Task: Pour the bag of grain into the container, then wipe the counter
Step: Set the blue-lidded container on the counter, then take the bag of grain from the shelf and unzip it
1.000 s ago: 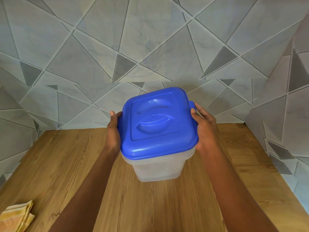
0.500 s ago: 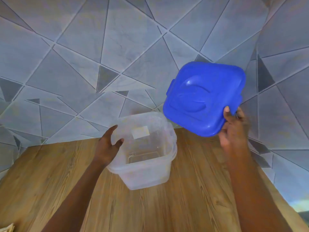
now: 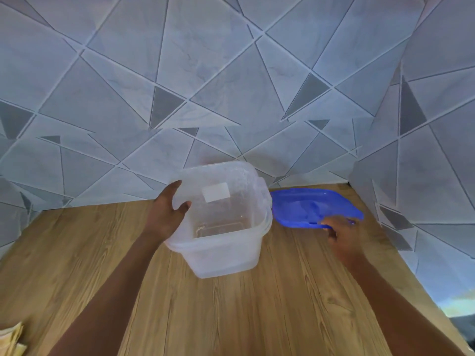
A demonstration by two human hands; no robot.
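A clear plastic container (image 3: 226,255) stands open and empty on the wooden counter (image 3: 231,309), near the back wall. My left hand (image 3: 167,214) grips its left rim, thumb inside. The blue lid (image 3: 313,206) lies flat on the counter just right of the container, in the back right corner. My right hand (image 3: 344,232) holds the lid's near edge with its fingertips. No bag of grain is in view.
Grey tiled walls (image 3: 231,86) with a triangle pattern close the counter at the back and on the right. A folded yellow cloth (image 3: 10,340) pokes in at the bottom left corner.
The lid came off the container in my right hand, swung up to the right, and now rests on the counter beside it. My left hand stayed on the container's left rim.
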